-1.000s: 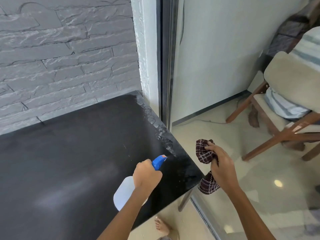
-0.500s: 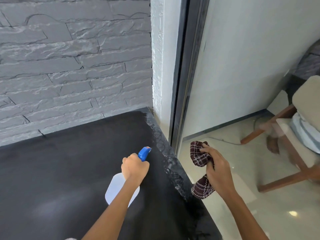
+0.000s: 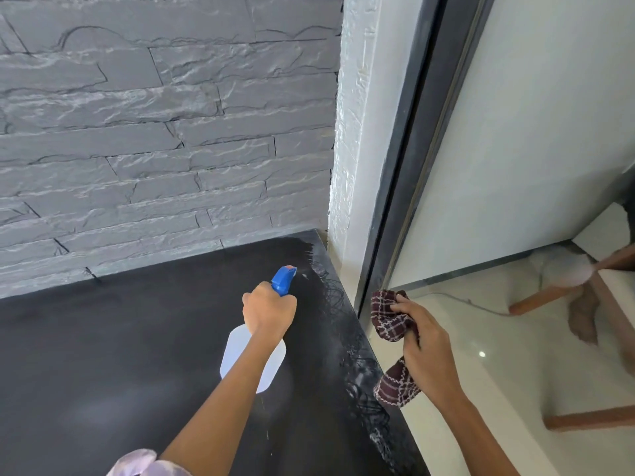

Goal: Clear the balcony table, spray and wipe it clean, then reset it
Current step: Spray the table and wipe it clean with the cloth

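Your left hand (image 3: 269, 312) has carried the spray bottle (image 3: 252, 359) up the right side of the table (image 3: 103, 355). A second ago it worked the near corner; now the blue nozzle (image 3: 283, 281) points at the far right corner, fingers wrapped tight round the bottle's neck. A few droplets show just past the nozzle, so I'd say the spraying is nearly through this strip and wiping comes next.

Your right hand (image 3: 426, 352) has travelled alongside, off the table's right edge, fingers bunched round the checked cloth (image 3: 390, 321), which hangs in the air and touches nothing.

Watch that corner: the stone wall (image 3: 137, 132) shuts the far edge, and the white pillar (image 3: 357, 132) and dark door frame (image 3: 412, 166) stand just beside the right edge. The scribbled marks (image 3: 364, 376) run down that same edge. Your free room is leftward, across the dark top.
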A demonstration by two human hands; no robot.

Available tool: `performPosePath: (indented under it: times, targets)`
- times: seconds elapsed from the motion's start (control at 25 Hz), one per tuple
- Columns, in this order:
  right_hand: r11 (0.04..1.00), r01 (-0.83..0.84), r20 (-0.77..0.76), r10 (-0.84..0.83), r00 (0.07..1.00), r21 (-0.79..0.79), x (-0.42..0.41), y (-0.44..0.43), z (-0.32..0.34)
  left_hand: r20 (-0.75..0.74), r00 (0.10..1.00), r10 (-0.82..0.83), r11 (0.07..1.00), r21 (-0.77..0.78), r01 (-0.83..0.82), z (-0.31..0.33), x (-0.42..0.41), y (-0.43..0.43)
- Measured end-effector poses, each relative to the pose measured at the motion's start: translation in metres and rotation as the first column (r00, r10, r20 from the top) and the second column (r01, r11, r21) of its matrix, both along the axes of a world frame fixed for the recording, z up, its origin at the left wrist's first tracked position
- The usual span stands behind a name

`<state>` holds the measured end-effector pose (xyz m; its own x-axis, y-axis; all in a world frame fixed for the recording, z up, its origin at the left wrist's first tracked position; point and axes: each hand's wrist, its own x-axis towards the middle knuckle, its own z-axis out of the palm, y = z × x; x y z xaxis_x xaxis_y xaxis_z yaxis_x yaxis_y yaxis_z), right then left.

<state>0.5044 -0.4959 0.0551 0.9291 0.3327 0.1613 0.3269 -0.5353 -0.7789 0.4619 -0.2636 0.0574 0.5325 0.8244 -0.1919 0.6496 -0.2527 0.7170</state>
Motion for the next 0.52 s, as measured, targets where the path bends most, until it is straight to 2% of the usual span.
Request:
performPosePath:
  times: [0.16, 0.24, 0.32, 0.4, 0.44, 0.52]
  targets:
    - [0.999, -0.044, -0.012, 0.044, 0.999, -0.008, 0.017, 0.038, -0.018, 0.063, 0.993, 0.096, 0.994, -0.049, -0.093, -0.008, 0.017, 0.023]
    - [0.992, -0.120, -0.028, 0.119, 0.992, -0.047, 0.021, 0.064, -0.033, 0.157, 0.971, 0.183, 0.982, -0.086, -0.171, -0.014, 0.017, 0.033]
    - [0.957, -0.254, -0.117, 0.238, 0.964, -0.141, 0.021, 0.093, -0.058, 0.284, 0.926, 0.248, 0.968, -0.105, -0.227, -0.020, 0.015, 0.043]
    - [0.844, -0.408, -0.203, 0.357, 0.912, -0.348, 0.016, 0.117, -0.087, 0.400, 0.876, 0.269, 0.963, -0.093, -0.253, -0.026, 0.011, 0.053]
    - [0.756, -0.443, -0.165, 0.418, 0.893, -0.481, 0.012, 0.123, -0.102, 0.441, 0.855, 0.274, 0.961, -0.080, -0.266, -0.027, 0.009, 0.057]
    - [0.629, -0.410, -0.024, 0.528, 0.849, -0.661, 0.013, 0.126, -0.119, 0.504, 0.815, 0.285, 0.955, -0.072, -0.289, -0.032, 0.006, 0.065]
